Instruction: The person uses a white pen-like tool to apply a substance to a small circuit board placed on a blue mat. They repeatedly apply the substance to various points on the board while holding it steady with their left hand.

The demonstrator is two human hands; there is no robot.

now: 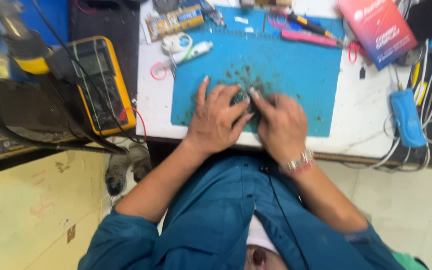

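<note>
My white bench carries a blue mat speckled with dark crumbs. At its near edge my left hand and right hand pinch together on a small dark part, mostly hidden and blurred. I judge it could slip off that edge.

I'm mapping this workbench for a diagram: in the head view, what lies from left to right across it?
Yellow multimeter → white tube → left hand → right hand → red booklet → blue case, all around the blue mat.
</note>
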